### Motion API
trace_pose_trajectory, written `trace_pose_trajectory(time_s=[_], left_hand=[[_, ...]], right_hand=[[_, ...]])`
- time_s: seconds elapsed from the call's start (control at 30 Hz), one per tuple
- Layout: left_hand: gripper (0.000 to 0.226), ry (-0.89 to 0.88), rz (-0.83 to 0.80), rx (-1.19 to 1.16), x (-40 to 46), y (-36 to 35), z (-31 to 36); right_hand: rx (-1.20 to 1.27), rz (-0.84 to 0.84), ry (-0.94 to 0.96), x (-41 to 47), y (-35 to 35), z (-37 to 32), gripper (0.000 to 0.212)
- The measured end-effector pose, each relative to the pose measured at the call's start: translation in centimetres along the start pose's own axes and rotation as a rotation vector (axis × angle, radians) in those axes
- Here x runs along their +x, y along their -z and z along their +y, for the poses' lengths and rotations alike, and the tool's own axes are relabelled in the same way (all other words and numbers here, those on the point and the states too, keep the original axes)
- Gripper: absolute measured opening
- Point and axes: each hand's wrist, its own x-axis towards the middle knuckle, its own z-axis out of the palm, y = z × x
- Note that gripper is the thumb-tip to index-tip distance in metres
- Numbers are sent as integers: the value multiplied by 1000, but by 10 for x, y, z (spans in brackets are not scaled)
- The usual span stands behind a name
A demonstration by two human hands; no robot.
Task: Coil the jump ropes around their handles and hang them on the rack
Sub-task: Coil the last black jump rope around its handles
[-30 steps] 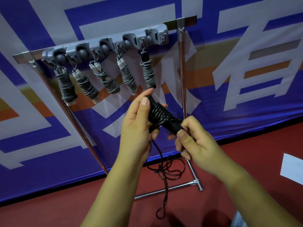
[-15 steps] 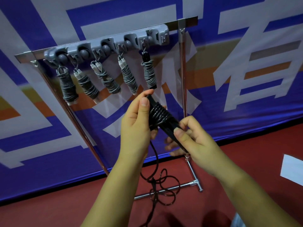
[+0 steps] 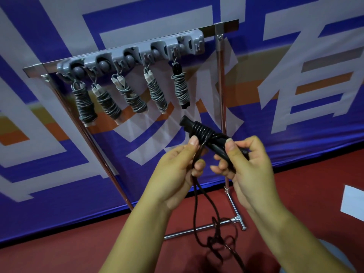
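Observation:
A black jump rope's paired handles [image 3: 199, 131] point up and left, with several turns of black cord wound round them. My right hand [image 3: 250, 166] grips the handles at their lower end. My left hand [image 3: 177, 170] pinches the loose cord [image 3: 197, 194] just below the coil. The rest of the cord hangs down and lies tangled on the floor [image 3: 220, 239]. Behind, a grey hook rack [image 3: 137, 54] on a metal bar holds several coiled grey ropes [image 3: 155, 93]; its rightmost hook [image 3: 195, 44] is bare.
The rack's chrome stand has a right upright [image 3: 221, 91], a slanted left leg [image 3: 94, 146] and a foot bar [image 3: 199, 230] on the red floor. A blue-and-white banner [image 3: 295, 95] hangs behind it. A white sheet [image 3: 354, 201] lies at the right.
My left hand let go of the coil's upper end and dropped to pinch the loose cord below it. The handle tip is now uncovered. The hanging cord shifted right.

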Motion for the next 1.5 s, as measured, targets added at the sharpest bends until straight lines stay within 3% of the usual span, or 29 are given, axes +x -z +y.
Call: trace_pose_trajectory(time_s=[0.27,0.37,0.43,0.57,0.73,0.83,0.97,1.07,1.13,1.2,1.23,1.33,1.5], left_hand=[[29,107,-147,41,-1,12,7],[16,129,-259,6,0,19,9],[28,137,-319,-29,1,25,9],[30,94,-335,21,1,32,11],[38,98,-278,161,4,40,12],[50,-24,-285,134,2,40,9],[59,-237,-309,202,-3,38,11],[50,-258,-224,292,-4,37,11],[42,-252,-124,320,-4,35,12],[31,-245,-31,331,-2,31,13],[29,-246,-12,323,-1,28,14],[30,-258,8,288,-2,16,14],[27,-252,-8,198,-5,9,9]], right_hand=[[120,-18,-161,-6,-4,-10,20],[89,-51,-201,-5,-3,-15,21],[67,-93,-235,-2,-2,-20,21],[77,-191,-359,1,1,-28,20],[196,-191,-488,-5,0,-31,18],[310,-188,-605,-8,-2,-35,16],[398,-288,-771,-7,-4,-33,33],[8,-343,-585,1,5,-21,36],[-380,-320,-309,0,9,-17,40],[-622,-353,-43,-3,11,-14,26],[-685,-394,53,-5,10,-13,17],[-791,-406,238,-8,8,-9,22],[-671,-373,237,-6,6,-8,19]])
